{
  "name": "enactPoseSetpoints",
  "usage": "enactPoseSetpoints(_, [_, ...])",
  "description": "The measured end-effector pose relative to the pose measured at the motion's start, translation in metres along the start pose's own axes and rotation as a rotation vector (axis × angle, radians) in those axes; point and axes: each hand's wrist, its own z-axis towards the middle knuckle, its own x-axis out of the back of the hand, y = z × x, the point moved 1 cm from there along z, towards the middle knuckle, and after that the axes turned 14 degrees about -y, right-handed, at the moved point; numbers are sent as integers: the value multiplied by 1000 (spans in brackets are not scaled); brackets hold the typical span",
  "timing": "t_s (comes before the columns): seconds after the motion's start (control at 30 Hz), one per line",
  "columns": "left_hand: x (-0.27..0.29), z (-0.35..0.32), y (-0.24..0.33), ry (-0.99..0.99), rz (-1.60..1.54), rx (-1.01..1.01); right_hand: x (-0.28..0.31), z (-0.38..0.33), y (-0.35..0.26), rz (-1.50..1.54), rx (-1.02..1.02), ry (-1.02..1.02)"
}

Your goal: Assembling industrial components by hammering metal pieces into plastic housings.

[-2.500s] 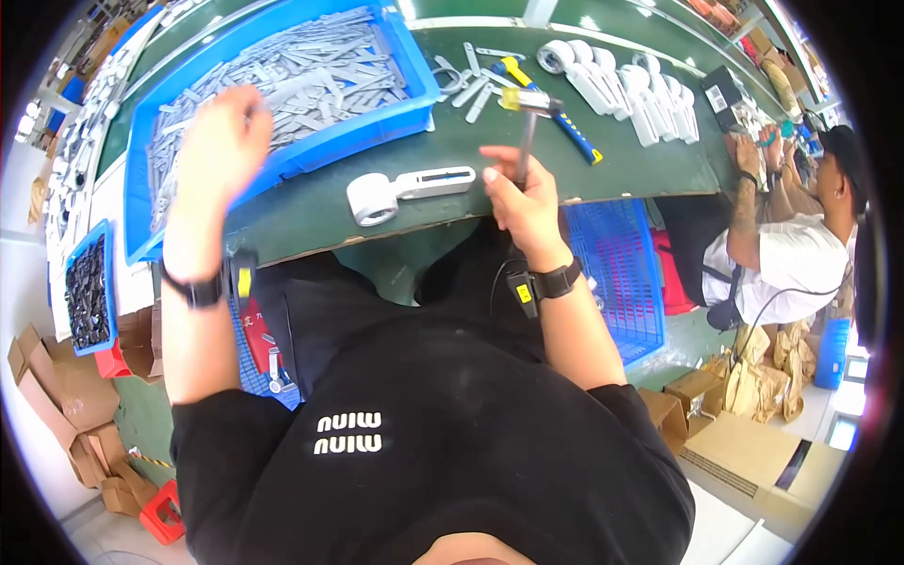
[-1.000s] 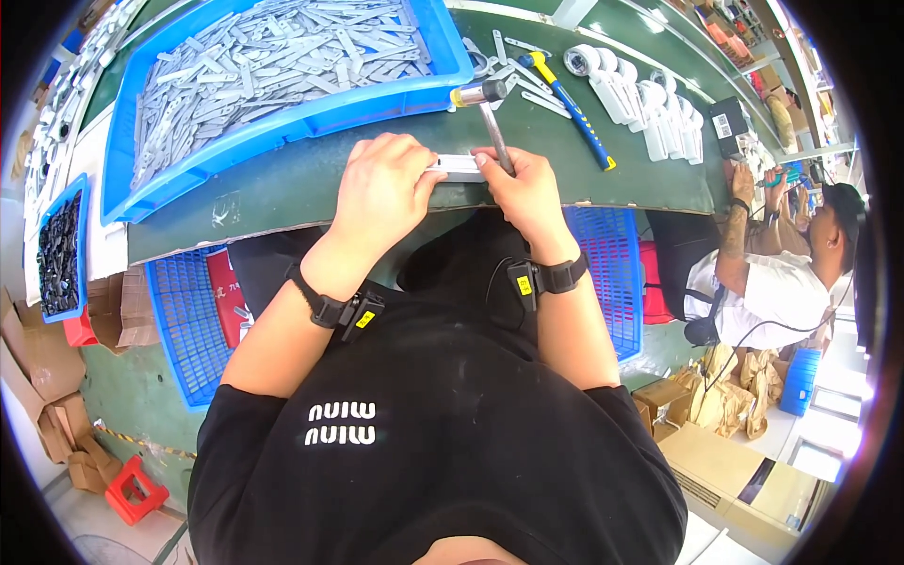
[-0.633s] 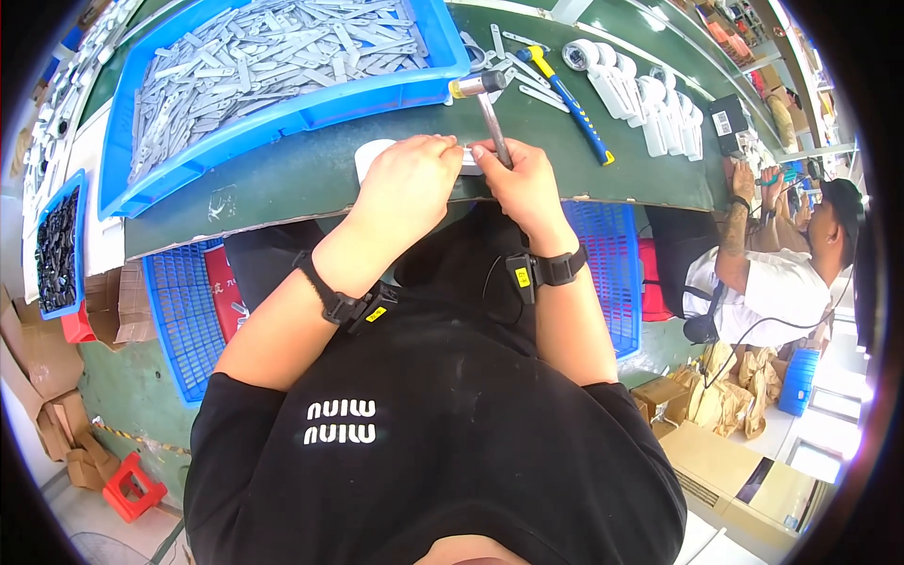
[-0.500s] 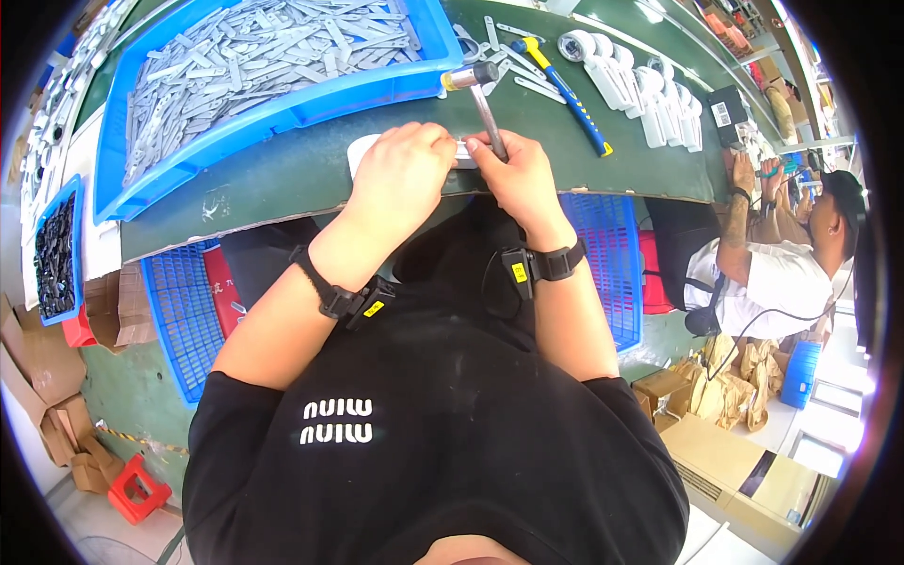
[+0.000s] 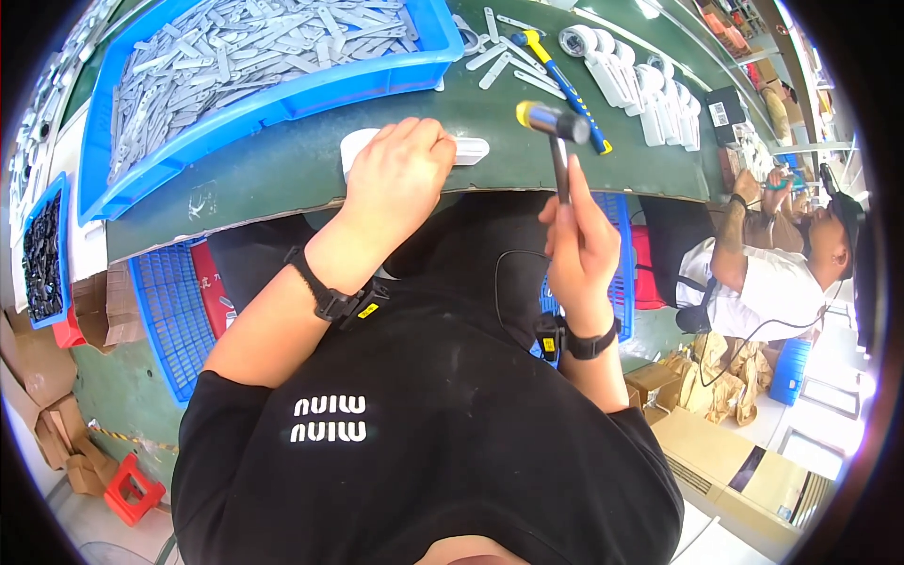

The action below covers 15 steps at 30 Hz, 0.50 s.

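A black short-sleeved shirt [image 5: 443,405] is worn, printed with white lettering [image 5: 328,419] (set in two rows). Black wrist straps [image 5: 591,345] are fitted with black boxes [image 5: 548,330] marked by yellow labels [image 5: 368,311]. A thin black cable [image 5: 497,282] and dark trousers [image 5: 268,259] are also seen.

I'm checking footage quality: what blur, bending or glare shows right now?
Head view: the held hammer is smeared at its head, while the left hand over the white part looks fairly crisp; head view: the front edge of the green workbench bows; head view: a bright flare sits at the right rim.
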Motion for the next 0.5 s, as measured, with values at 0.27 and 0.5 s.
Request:
enactPoseSetpoints(0.27, [-3,0,1,50,23,-14,1,-8,-9,-71,-110,35])
enactPoseSetpoints(0.5, [0,-2,1,39,12,-6,-8,4,-5,-111,-173,-209])
